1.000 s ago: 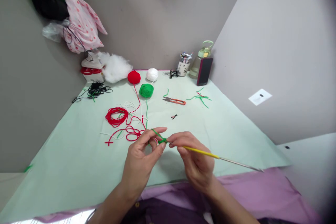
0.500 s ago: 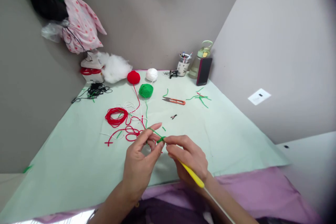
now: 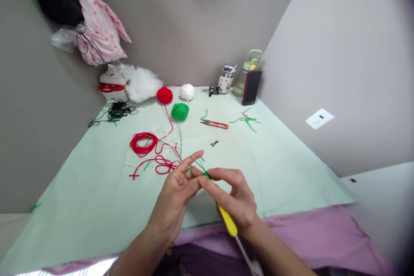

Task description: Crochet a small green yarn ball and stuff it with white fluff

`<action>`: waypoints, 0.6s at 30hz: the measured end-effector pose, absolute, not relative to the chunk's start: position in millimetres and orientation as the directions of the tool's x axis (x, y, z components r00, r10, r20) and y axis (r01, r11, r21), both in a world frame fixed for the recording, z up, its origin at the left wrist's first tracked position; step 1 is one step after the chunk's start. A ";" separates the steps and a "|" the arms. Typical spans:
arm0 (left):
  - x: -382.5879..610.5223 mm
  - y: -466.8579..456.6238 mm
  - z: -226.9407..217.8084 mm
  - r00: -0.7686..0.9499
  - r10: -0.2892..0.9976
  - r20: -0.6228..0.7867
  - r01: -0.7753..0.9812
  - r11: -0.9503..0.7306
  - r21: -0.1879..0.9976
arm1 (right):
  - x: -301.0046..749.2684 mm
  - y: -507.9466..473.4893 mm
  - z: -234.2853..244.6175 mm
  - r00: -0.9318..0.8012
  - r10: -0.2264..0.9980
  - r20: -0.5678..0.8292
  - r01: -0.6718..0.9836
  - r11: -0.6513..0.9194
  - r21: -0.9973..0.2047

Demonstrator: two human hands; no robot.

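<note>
My right hand (image 3: pixel 234 194) is closed round a crochet hook (image 3: pixel 228 221) with a yellow handle, its tip at a small piece of green crochet (image 3: pixel 207 175). Thumb and fingers of my left hand (image 3: pixel 179 185) pinch that same piece, and the left index finger is raised with green yarn (image 3: pixel 198 163) running over it. From there the strand leads back to the green yarn ball (image 3: pixel 180 112). Both hands meet above the front middle of the table, and my fingers partly cover the crochet piece.
Coiled red yarn (image 3: pixel 144 144) and loose strands lie left of my hands. Orange thread snips (image 3: pixel 214 124) lie beyond them. A red ball (image 3: pixel 164 95), a white ball (image 3: pixel 186 92), stuffing (image 3: pixel 142 84), a pen cup (image 3: pixel 226 81), a bottle (image 3: pixel 242 77) and a phone (image 3: pixel 251 88) stand at the back.
The hook's handle has swung to a steeper angle, its lower end shifting left. My hands and the crochet piece have moved slightly right, and the left index finger is stretched out further.
</note>
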State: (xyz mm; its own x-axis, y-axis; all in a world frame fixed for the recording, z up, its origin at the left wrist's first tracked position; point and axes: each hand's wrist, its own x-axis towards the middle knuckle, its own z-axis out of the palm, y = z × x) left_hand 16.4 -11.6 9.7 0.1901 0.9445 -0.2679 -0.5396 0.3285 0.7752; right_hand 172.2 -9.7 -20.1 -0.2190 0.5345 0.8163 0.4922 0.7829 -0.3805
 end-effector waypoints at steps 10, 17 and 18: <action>4.5 -8.2 15.1 0.144 0.966 -0.214 -0.489 0.257 0.834 | 176.1 -1.4 5.7 -0.023 0.888 0.460 -0.145 0.452 -0.880; 17.0 -12.9 12.0 0.096 0.975 -0.199 -0.493 0.220 0.842 | 167.3 -7.2 -1.8 -0.049 0.781 0.623 0.145 0.622 -0.769; 17.9 -12.4 11.2 0.100 0.971 -0.218 -0.512 0.238 0.825 | 167.7 -9.1 -3.0 -0.077 0.734 0.675 0.233 0.671 -0.704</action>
